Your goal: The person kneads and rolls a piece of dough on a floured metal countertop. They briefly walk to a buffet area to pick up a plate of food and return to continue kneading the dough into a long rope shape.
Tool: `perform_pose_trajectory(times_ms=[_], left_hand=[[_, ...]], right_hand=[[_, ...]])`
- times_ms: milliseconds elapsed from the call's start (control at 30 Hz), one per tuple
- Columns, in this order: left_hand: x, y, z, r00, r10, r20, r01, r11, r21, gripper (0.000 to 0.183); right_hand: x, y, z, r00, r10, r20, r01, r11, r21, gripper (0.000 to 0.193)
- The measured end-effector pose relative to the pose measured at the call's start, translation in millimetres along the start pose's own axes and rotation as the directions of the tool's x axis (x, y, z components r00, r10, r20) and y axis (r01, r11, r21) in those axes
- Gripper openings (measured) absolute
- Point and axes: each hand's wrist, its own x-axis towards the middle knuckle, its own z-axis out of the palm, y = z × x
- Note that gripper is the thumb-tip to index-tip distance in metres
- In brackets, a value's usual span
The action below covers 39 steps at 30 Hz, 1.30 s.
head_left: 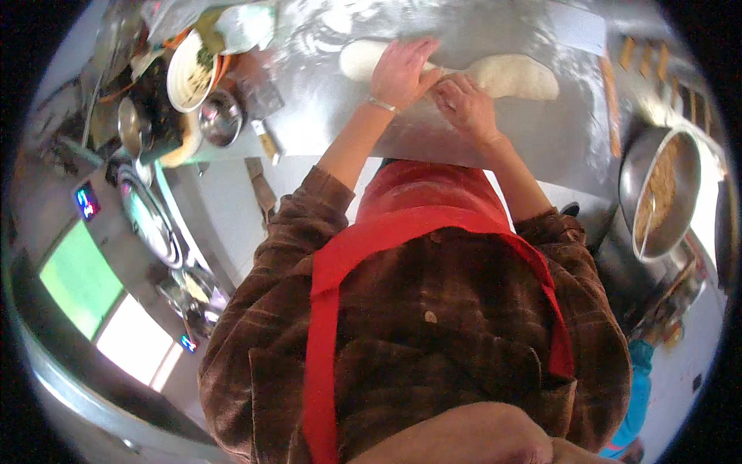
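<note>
A long piece of pale dough (516,76) lies across the floured metal worktop (325,116), broad at both ends and narrow between my hands. My left hand (402,71) rests on its left part, fingers stretched out and pointing away from me. Close beside it on the right, my right hand (466,108) has its fingers curled and pinched at the narrow middle. The dough under my left palm and inside my right fingers is hidden, so I cannot tell whether it is one piece throughout.
A white bowl (179,77) of chopped food and a metal bowl (220,118) stand at the left. Near them lies a wooden-handled tool (267,145). A wooden stick (610,108) lies at the worktop's right. Further right sits a large metal bowl (635,182) of brown filling.
</note>
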Motion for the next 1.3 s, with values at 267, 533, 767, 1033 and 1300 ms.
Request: perform_pose_trajectory(times_ms=[267,533,767,1033,1300], left_hand=[[-22.8,-15.6,10.7,0.955,0.241,0.174,-0.286,0.905,0.315,0.075],[4.0,-46.1,-4.5,0.915,0.295,0.274,-0.377,0.868,0.322,0.065],[-19.7,-73.2,-62.6,0.96,0.161,0.231,-0.233,0.915,0.33,0.05],[9.5,-25.3,-38.1,0.946,0.275,0.172,-0.285,0.958,0.04,0.041],[70.1,27.6,54.6,0.997,0.049,0.064,-0.036,0.983,-0.18,0.035]], right_hand=[[14.8,82.9,-73.7,0.942,0.286,-0.174,-0.322,0.918,-0.23,0.022],[-16.3,92.0,-24.1,0.893,0.178,-0.413,-0.367,0.82,-0.439,0.025],[-73.1,31.1,5.2,0.815,0.374,-0.443,-0.535,0.779,-0.327,0.016],[-3.4,54.9,-5.2,0.714,0.516,-0.474,-0.669,0.703,-0.242,0.017],[50.2,112.3,-22.7,0.744,0.464,-0.481,-0.604,0.775,-0.186,0.017]])
